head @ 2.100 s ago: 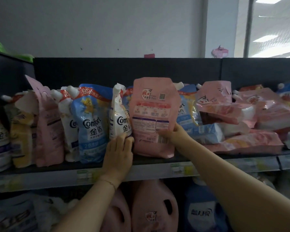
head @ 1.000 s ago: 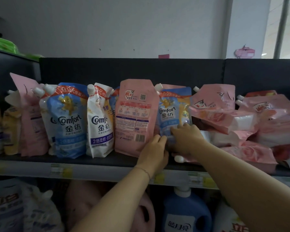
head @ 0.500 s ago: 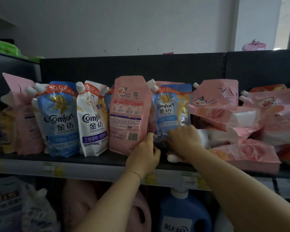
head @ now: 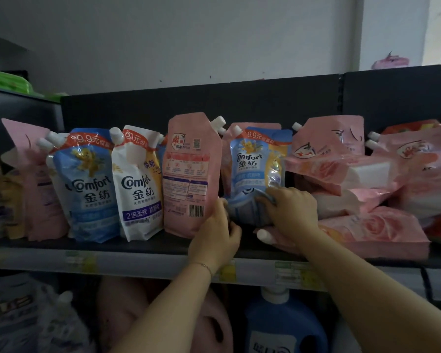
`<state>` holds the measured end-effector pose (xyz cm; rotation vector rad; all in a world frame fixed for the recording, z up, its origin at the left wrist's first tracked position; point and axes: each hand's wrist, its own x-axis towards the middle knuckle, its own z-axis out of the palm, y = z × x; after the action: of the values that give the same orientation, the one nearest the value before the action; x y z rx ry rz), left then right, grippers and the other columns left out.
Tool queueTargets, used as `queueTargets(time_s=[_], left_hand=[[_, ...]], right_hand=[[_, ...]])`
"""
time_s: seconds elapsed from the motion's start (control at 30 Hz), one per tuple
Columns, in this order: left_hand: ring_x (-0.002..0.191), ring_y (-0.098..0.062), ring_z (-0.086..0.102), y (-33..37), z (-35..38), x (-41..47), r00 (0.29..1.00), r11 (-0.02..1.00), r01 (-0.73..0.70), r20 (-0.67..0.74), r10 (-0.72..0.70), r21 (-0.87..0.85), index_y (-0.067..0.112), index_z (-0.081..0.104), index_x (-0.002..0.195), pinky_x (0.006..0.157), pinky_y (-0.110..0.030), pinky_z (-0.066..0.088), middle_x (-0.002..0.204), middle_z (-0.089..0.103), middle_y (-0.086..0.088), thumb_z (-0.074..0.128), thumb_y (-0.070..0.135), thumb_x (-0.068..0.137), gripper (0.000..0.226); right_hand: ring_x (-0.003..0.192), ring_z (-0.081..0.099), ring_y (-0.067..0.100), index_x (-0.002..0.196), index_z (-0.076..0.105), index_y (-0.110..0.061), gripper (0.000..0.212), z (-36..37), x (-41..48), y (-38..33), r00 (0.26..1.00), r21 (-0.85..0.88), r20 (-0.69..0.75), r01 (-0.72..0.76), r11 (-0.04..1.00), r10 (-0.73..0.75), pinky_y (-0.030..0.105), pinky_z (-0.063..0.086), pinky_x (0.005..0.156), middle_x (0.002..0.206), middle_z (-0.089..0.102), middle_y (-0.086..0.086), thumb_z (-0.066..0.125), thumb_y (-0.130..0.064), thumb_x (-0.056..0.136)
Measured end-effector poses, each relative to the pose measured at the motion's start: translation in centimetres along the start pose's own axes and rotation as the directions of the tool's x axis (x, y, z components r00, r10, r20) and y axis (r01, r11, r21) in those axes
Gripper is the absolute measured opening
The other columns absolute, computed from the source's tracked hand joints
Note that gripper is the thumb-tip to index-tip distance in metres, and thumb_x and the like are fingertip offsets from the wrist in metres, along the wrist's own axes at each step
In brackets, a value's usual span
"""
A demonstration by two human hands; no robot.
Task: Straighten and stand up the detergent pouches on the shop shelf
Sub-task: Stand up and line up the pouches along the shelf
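1. The pink pouch (head: pixel 191 174) stands upright on the shelf (head: pixel 138 244).
2. The left grip (head: pixel 215 235) touches its lower right edge; pinching or not, I cannot tell.
3. The blue pouch (head: pixel 255 161) stands just right, long axis upright, base crumpled.
4. The right grip (head: pixel 290 210) clutches that base from the right.

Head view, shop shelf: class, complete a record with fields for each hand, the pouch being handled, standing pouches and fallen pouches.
left hand: curled at the base of the blue Comfort pouch, beside the pink pouch
right hand: grips that pouch's crumpled base
standing: pink pouch, white Comfort pouch
lying flat: rose-print pouches, stacked at right
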<state>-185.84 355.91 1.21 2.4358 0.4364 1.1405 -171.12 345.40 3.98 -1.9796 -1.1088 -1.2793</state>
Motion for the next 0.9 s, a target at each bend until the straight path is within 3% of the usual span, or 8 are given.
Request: queueTargets(time_s=[0.17,0.37,0.43,0.5,0.57,0.67,0.77,0.9], left_hand=[[0.073,-0.015,0.057,0.0,0.1,0.0,1.000,1.000,-0.002,-0.027,0.002,0.015,0.025,0.030,0.105,0.061,-0.032,0.041,0.080,0.055,0.007,0.054,0.017,0.091,0.029],[0.075,-0.019,0.060,0.2,0.1,0.0,0.999,1.000,0.004,-0.039,-0.003,0.023,0.024,0.032,0.104,0.062,-0.035,0.045,0.080,0.058,0.005,0.054,0.017,0.091,0.027],[0.076,-0.022,0.062,0.2,0.1,0.0,0.999,1.000,0.001,-0.037,0.000,0.031,0.022,0.034,0.108,0.064,-0.040,0.050,0.083,0.061,0.001,0.054,0.019,0.090,0.027],[0.078,-0.022,0.064,0.1,0.2,0.0,1.000,0.999,-0.005,-0.029,0.006,0.037,0.022,0.035,0.113,0.063,-0.039,0.050,0.086,0.064,0.000,0.054,0.020,0.091,0.029],[0.079,-0.021,0.064,0.1,0.2,0.1,1.000,0.999,0.001,-0.024,0.000,0.033,0.025,0.034,0.112,0.061,-0.036,0.049,0.088,0.065,0.000,0.053,0.021,0.091,0.028],[0.078,-0.020,0.064,0.1,0.3,0.1,0.999,1.000,0.001,-0.032,0.000,0.028,0.028,0.033,0.109,0.063,-0.038,0.051,0.087,0.065,0.001,0.053,0.021,0.091,0.027],[0.073,-0.018,0.063,0.0,0.3,0.1,0.999,0.999,-0.007,-0.037,0.009,0.032,0.030,0.031,0.106,0.061,-0.038,0.052,0.081,0.063,0.003,0.052,0.022,0.090,0.027],[0.069,-0.014,0.062,-0.1,0.5,0.1,0.999,0.999,-0.017,-0.039,0.018,0.039,0.031,0.031,0.104,0.056,-0.032,0.048,0.078,0.061,0.004,0.053,0.022,0.091,0.028]], right_hand=[[0.081,0.063,0.029,0.091,0.070,-0.020,0.036,-0.5,0.4,0.2,0.980,0.021,0.087,-0.183,0.983,0.181,0.034,0.040,0.064,0.083,0.070,0.005,0.053,-0.051,0.094],[0.086,0.062,0.031,0.085,0.068,-0.022,0.038,-1.2,1.5,0.1,0.939,0.033,0.222,-0.277,0.960,0.263,0.034,0.043,0.066,0.086,0.067,0.004,0.051,-0.055,0.093],[0.085,0.061,0.028,0.089,0.066,-0.025,0.035,-1.8,2.7,0.6,0.898,0.022,0.401,-0.210,0.978,0.183,0.032,0.041,0.065,0.089,0.064,0.001,0.052,-0.057,0.092],[0.083,0.056,0.024,0.106,0.064,-0.030,0.036,-2.4,4.0,0.8,0.819,-0.019,0.572,-0.038,0.999,0.042,0.032,0.042,0.067,0.094,0.062,-0.002,0.049,-0.060,0.092],[0.082,0.051,0.022,0.115,0.059,-0.029,0.041,-2.8,4.9,0.8,0.767,-0.053,0.641,0.086,0.995,-0.033,0.033,0.041,0.069,0.099,0.059,-0.002,0.046,-0.061,0.093],[0.091,0.056,0.025,0.110,0.059,-0.023,0.044,-2.7,5.1,0.7,0.785,-0.092,0.607,0.223,0.971,-0.123,0.032,0.039,0.070,0.109,0.062,0.004,0.040,-0.059,0.096],[0.089,0.062,0.028,0.104,0.061,-0.020,0.045,-2.3,4.4,0.9,0.828,-0.121,0.492,0.369,0.921,-0.267,0.031,0.035,0.064,0.102,0.065,0.005,0.034,-0.056,0.099],[0.057,0.061,0.032,0.073,0.064,-0.015,0.039,-1.2,3.5,1.9,0.879,-0.060,0.268,0.423,0.904,-0.394,0.029,0.029,0.052,0.066,0.064,0.006,0.053,-0.046,0.096]])
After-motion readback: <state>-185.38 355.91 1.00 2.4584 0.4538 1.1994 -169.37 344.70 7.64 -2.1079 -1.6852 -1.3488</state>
